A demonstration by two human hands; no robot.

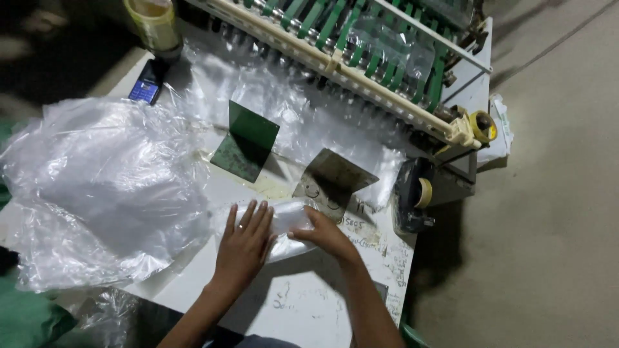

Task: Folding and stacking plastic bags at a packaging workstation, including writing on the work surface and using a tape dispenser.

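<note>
We had both hands on a small stack of clear plastic bags (284,225) lying near the front middle of the white surface (309,296). Our left hand (244,241) lay flat and open on the stack, fingers spread and pointing away from us, pressing the plastic down. Our right hand (325,233) rested on the right part of the same stack with its fingers curled onto the plastic; whether it pinched the edge or only pressed on it we could not tell.

Just beyond the stack stood two bent metal plates: a green plate (248,140) to the left and a grey plate (335,175) to the right, the grey one close to our right hand. Behind them more clear film (271,96) lay spread under a machine with green belts and rollers (361,51) that ran slantwise across the far edge. A large crumpled heap of clear plastic (97,187) covered the left side of the surface, just beside our left hand. At the far left corner lay a small dark phone (147,82) with a roll of tape (153,24) close behind it. On the right end of the machine sat a yellow tape roll (482,125), with another roll (422,192) lower down on the side.
</note>
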